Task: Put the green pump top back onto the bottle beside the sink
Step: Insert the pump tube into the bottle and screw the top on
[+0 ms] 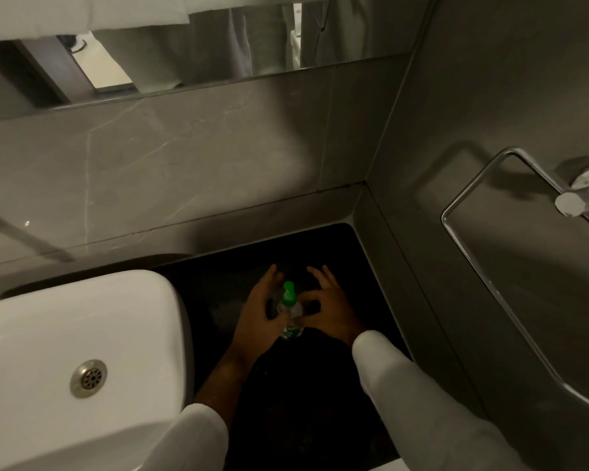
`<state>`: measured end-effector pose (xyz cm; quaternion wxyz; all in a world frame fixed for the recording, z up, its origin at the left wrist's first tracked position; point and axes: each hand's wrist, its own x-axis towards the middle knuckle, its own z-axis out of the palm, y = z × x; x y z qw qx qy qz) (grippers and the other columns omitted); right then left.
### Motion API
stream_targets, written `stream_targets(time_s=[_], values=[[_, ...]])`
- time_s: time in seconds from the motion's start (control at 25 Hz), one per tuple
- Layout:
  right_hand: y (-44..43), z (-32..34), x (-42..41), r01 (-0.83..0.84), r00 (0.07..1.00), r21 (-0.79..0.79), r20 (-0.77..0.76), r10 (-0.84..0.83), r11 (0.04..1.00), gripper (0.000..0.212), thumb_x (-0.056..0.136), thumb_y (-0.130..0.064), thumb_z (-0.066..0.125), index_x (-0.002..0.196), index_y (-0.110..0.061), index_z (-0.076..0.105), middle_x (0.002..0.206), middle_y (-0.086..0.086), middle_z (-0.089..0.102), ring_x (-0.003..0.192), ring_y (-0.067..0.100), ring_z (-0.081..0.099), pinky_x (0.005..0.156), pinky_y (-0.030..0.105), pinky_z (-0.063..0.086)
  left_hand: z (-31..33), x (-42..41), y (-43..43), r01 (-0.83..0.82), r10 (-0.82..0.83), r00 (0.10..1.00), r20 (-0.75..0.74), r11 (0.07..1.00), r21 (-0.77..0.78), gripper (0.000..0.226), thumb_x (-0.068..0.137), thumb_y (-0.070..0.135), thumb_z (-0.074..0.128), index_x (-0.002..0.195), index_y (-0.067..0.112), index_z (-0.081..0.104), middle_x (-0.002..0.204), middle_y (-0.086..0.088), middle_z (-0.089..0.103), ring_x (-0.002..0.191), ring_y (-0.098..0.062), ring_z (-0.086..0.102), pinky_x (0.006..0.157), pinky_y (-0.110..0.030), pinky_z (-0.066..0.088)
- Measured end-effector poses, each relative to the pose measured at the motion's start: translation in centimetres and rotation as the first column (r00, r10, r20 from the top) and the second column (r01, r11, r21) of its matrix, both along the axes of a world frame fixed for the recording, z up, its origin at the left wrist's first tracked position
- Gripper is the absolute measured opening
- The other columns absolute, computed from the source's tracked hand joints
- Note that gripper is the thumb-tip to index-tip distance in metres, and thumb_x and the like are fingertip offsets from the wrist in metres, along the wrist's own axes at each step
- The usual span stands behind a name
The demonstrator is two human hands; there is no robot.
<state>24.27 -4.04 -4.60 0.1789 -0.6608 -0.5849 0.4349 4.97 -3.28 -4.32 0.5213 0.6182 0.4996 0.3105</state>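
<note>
A small clear bottle (pixel 292 326) with a green and white label stands on the dark counter (pixel 320 253) right of the white sink (pixel 82 334). The green pump top (pixel 289 295) sits on the bottle's neck, its nozzle pointing away from me. My left hand (pixel 261 309) wraps the bottle's left side, fingers partly spread. My right hand (pixel 327 309) pinches with thumb and forefinger at the collar under the pump, the other fingers raised. Both arms wear white sleeves.
Grey tiled walls close the counter at the back and the right. A chrome towel ring (pixel 490 232) hangs on the right wall. A mirror (pixel 184 56) runs above the back wall. The sink's drain (pixel 88 378) lies at lower left.
</note>
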Motion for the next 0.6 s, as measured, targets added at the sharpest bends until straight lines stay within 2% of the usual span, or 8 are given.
stream_targets(time_s=[0.08, 0.16, 0.24, 0.32, 0.4, 0.48, 0.52, 0.6], values=[[0.1, 0.2, -0.4, 0.004, 1.000, -0.012, 0.001, -0.004, 1.000, 0.038, 0.071, -0.042, 0.085, 0.104, -0.023, 0.079, 0.170, -0.007, 0.013, 0.158, 0.026, 0.003, 0.126, 0.054, 0.020, 0.3, 0.3, 0.0, -0.078, 0.077, 0.996, -0.038, 0.997, -0.003, 0.068, 0.081, 0.026, 0.086, 0.138, 0.038, 0.050, 0.127, 0.027, 0.061, 0.118, 0.006, 0.060, 0.088, -0.003, 0.048], [0.1, 0.2, -0.5, -0.006, 1.000, 0.014, 0.002, 0.006, 1.000, 0.039, 0.071, -0.041, 0.086, 0.104, -0.021, 0.080, 0.169, -0.007, 0.018, 0.158, 0.025, 0.003, 0.126, 0.053, 0.019, -0.1, 0.1, 0.5, -0.118, 0.118, 0.990, -0.076, 0.993, 0.008, 0.062, 0.082, 0.018, 0.085, 0.129, 0.039, 0.051, 0.113, 0.028, 0.067, 0.110, 0.001, 0.065, 0.082, -0.004, 0.051], [0.2, 0.2, -0.4, -0.016, 1.000, 0.027, 0.009, 0.015, 1.000, 0.040, 0.071, -0.040, 0.087, 0.105, -0.020, 0.080, 0.168, -0.006, 0.020, 0.158, 0.024, 0.002, 0.127, 0.052, 0.019, -0.8, -0.5, 0.6, -0.073, 0.071, 0.997, -0.028, 0.996, -0.058, 0.063, 0.090, 0.004, 0.074, 0.140, 0.033, 0.048, 0.117, 0.031, 0.069, 0.114, -0.001, 0.066, 0.091, -0.015, 0.055], [0.3, 0.2, -0.3, -0.017, 1.000, 0.005, -0.011, 0.018, 1.000, 0.040, 0.070, -0.040, 0.087, 0.104, -0.021, 0.080, 0.169, -0.006, 0.019, 0.158, 0.024, 0.002, 0.127, 0.052, 0.019, -1.1, -0.8, 0.2, -0.050, 0.050, 0.999, 0.002, 0.997, -0.065, 0.069, 0.090, 0.011, 0.074, 0.149, 0.032, 0.044, 0.127, 0.024, 0.067, 0.120, -0.002, 0.064, 0.095, -0.020, 0.055], [0.4, 0.2, -0.6, -0.022, 1.000, 0.000, -0.020, 0.022, 1.000, 0.038, 0.071, -0.039, 0.087, 0.104, -0.021, 0.080, 0.169, -0.004, 0.018, 0.159, 0.025, 0.002, 0.127, 0.052, 0.019, -0.4, -0.5, 0.1, -0.111, 0.111, 0.994, 0.003, 0.992, -0.065, 0.067, 0.080, 0.028, 0.085, 0.136, 0.042, 0.052, 0.124, 0.021, 0.068, 0.113, -0.001, 0.067, 0.086, -0.016, 0.057], [0.5, 0.2, -0.8, -0.026, 0.999, 0.014, -0.019, 0.027, 1.000, 0.037, 0.072, -0.038, 0.087, 0.104, -0.021, 0.079, 0.168, -0.005, 0.021, 0.159, 0.025, 0.001, 0.127, 0.052, 0.018, -0.2, -0.4, 0.5, -0.131, 0.130, 0.991, -0.029, 0.991, -0.040, 0.059, 0.079, 0.024, 0.087, 0.120, 0.053, 0.055, 0.116, 0.026, 0.070, 0.105, 0.000, 0.070, 0.079, -0.012, 0.056], [0.4, 0.2, -0.7, -0.023, 0.999, 0.017, -0.023, 0.024, 1.000, 0.038, 0.072, -0.038, 0.086, 0.105, -0.021, 0.079, 0.168, -0.006, 0.022, 0.159, 0.024, 0.001, 0.127, 0.051, 0.018, -0.5, -0.5, 0.7, -0.106, 0.105, 0.994, -0.039, 0.994, -0.026, 0.060, 0.084, 0.015, 0.083, 0.122, 0.053, 0.055, 0.117, 0.026, 0.070, 0.107, -0.001, 0.070, 0.082, -0.016, 0.058], [0.3, -0.1, -0.2, -0.020, 0.999, 0.013, -0.025, 0.020, 1.000, 0.041, 0.073, -0.039, 0.086, 0.109, -0.021, 0.079, 0.168, -0.006, 0.021, 0.158, 0.023, 0.001, 0.127, 0.050, 0.016, -1.1, -0.7, 0.5, -0.036, 0.036, 0.999, -0.012, 0.998, -0.049, 0.064, 0.090, 0.006, 0.075, 0.140, 0.037, 0.051, 0.128, 0.016, 0.069, 0.119, -0.007, 0.065, 0.094, -0.028, 0.057]])
